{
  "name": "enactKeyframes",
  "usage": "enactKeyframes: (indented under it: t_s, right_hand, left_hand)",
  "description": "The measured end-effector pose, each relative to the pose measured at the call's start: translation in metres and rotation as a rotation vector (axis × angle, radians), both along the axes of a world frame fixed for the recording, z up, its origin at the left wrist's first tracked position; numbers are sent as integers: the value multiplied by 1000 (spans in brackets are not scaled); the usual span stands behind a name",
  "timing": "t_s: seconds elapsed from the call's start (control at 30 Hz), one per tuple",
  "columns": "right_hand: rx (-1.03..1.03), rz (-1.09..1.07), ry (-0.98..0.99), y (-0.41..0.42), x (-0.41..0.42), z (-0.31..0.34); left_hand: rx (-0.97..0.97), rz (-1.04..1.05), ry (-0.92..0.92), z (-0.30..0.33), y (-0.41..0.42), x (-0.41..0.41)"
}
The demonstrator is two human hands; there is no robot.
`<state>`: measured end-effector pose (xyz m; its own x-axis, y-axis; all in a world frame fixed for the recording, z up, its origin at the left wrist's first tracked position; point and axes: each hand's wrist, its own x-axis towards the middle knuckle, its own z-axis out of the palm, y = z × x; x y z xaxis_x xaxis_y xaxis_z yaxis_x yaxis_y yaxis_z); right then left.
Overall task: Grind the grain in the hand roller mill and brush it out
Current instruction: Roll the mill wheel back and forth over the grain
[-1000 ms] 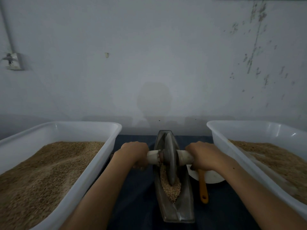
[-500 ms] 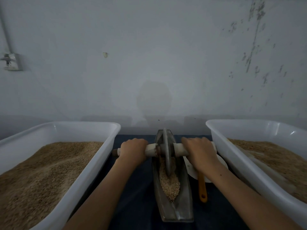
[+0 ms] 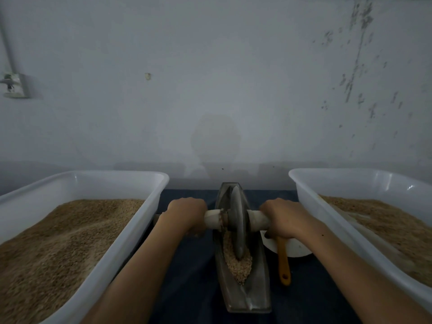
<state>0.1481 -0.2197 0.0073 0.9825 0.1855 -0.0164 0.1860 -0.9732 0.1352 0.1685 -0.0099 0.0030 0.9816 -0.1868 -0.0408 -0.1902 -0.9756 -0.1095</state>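
A boat-shaped metal trough (image 3: 257, 295) lies lengthwise on the dark cloth between two tubs. A grey grinding wheel (image 3: 237, 223) stands upright in it on a pale wooden axle (image 3: 212, 219). My left hand (image 3: 185, 215) grips the axle's left end and my right hand (image 3: 284, 218) grips its right end. Coarse grain (image 3: 238, 265) is piled in the trough just in front of the wheel. A brush with an orange handle (image 3: 284, 263) lies to the right of the trough, partly under my right wrist.
A white tub of grain (image 3: 131, 232) stands at the left and another white tub (image 3: 304, 195) at the right. A white dish (image 3: 297, 250) sits under the brush. A pale wall rises right behind the trough's far end.
The wheel rolled toward the trough's far end and has now come back a little toward me, both hands moving with the axle. The grain heap lies in front of it.
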Motion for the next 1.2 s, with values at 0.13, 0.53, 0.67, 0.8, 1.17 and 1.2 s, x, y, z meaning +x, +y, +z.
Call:
enactKeyframes:
  t_s: [0.13, 0.53, 0.67, 0.8, 1.17, 1.2]
  right_hand:
    - [-1, 19, -185, 1, 5, -9]
    - [-24, 35, -185, 1, 0, -5]
    - [-54, 39, -9, 0, -5, 5]
    - [-48, 29, 9, 1, -6, 6]
    - [49, 70, -453, -2, 6, -23]
    - [53, 74, -431, -2, 6, -22]
  left_hand:
    - [-25, 9, -130, -7, -1, 3]
    - [-26, -12, -99, -7, 3, 4]
    - [-43, -21, 77, -2, 6, 3]
    - [-47, -23, 67, -3, 6, 6]
    - [-26, -13, -308, -14, 1, 7]
    - [-18, -12, -287, -14, 2, 7]
